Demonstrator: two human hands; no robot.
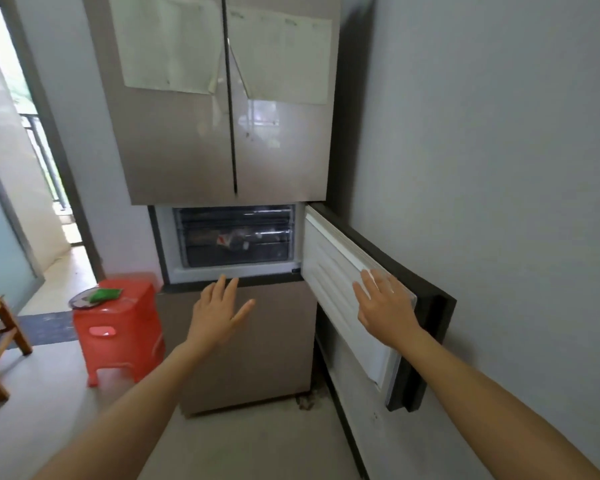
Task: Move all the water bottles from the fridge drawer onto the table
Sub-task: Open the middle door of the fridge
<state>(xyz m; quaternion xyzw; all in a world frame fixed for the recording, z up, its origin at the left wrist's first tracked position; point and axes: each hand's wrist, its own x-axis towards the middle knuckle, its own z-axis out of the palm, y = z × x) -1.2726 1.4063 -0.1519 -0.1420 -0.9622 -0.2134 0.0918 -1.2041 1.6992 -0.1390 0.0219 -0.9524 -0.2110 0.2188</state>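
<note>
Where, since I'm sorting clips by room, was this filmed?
Probably a home kitchen corner: a tall fridge with one door open, a red stool beside it, and a balcony doorway.

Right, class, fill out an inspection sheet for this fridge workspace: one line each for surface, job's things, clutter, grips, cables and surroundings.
Surface: no table clearly seen; wooden furniture partly in view at the left edge.
Job's things: clear fridge drawer pushed in; bottle-like shapes inside, blurred, count unclear.
Clutter: red stool bearing a round lid or plate and a green item.
Grips: left hand open, in the air before the fridge; right hand open, against the swung-out compartment door.
Cables: nothing seen.
Surroundings: grey wall right, balcony doorway left, papers on the upper doors.
</note>
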